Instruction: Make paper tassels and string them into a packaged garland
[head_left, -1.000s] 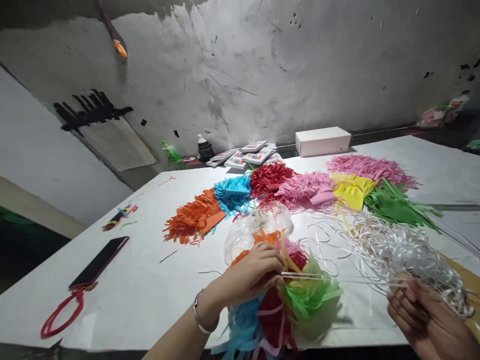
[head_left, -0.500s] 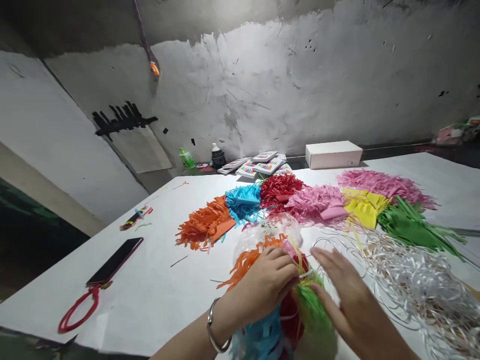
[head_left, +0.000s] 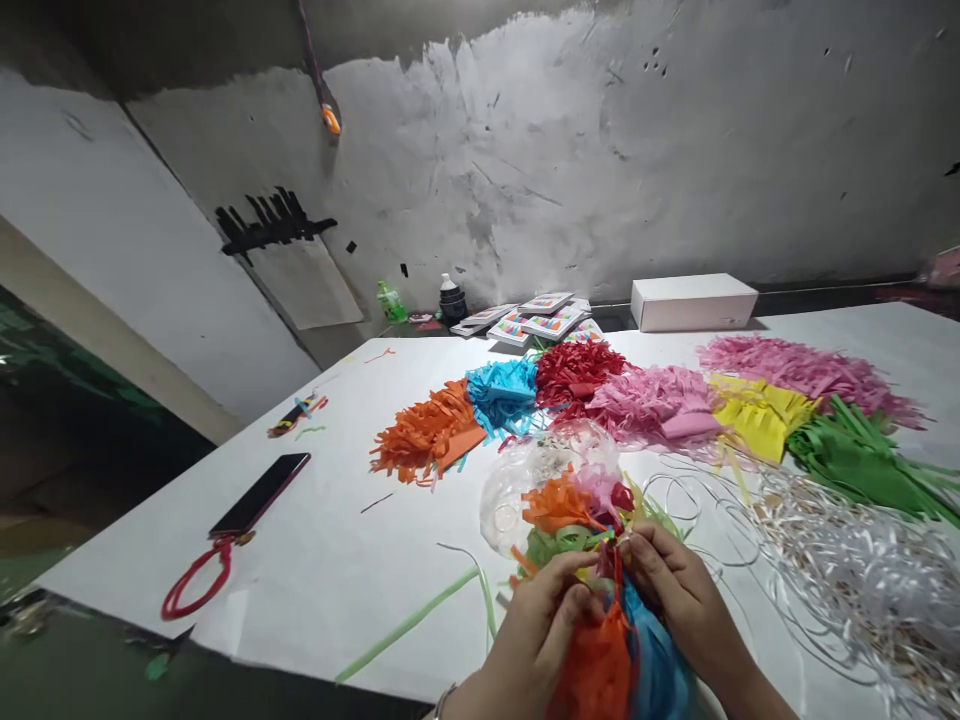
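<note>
Bunch: one, of paper strips in many colours (head_left: 621, 622); it is between the two hands, over the near side of the counter (head_left: 315, 580), with orange and blue ends toward six o'clock and orange, pink and green ends toward twelve.
Left hand: one (head_left: 546, 620), at eight o'clock of the neck of the bunch; the fingers are narrow, pinching paper close to this neck.
Right hand: one (head_left: 671, 585), at four o'clock of the neck; thumb and fingers are also pinched together there. Whether a string is between them, I cannot tell.
Handling: I judge the bunch very light and soft, the thin strips easy to tear or crease. The gathered neck seems the best place to hold; the loose ends would probably slip out or bend.
Paper piles: seven in count. From the bunch: one orange (head_left: 429, 430) at ten, one blue (head_left: 501, 392) at eleven, one red (head_left: 576, 368) at twelve, two pink, the near one (head_left: 652, 400) and the far one (head_left: 810, 370), toward one, one yellow (head_left: 757, 412) between one and two, one green (head_left: 862, 450) at two.
String: one tangled white heap (head_left: 855, 550), at three o'clock.
Plastic bag: one (head_left: 510, 495), clear, just beyond the bunch at eleven.
Green strip: one long piece (head_left: 411, 624), lying at eight.
Phone: one (head_left: 260, 494), at nine, with one red cord (head_left: 197, 586).
Box: one, white (head_left: 694, 303), toward one, far side.
</note>
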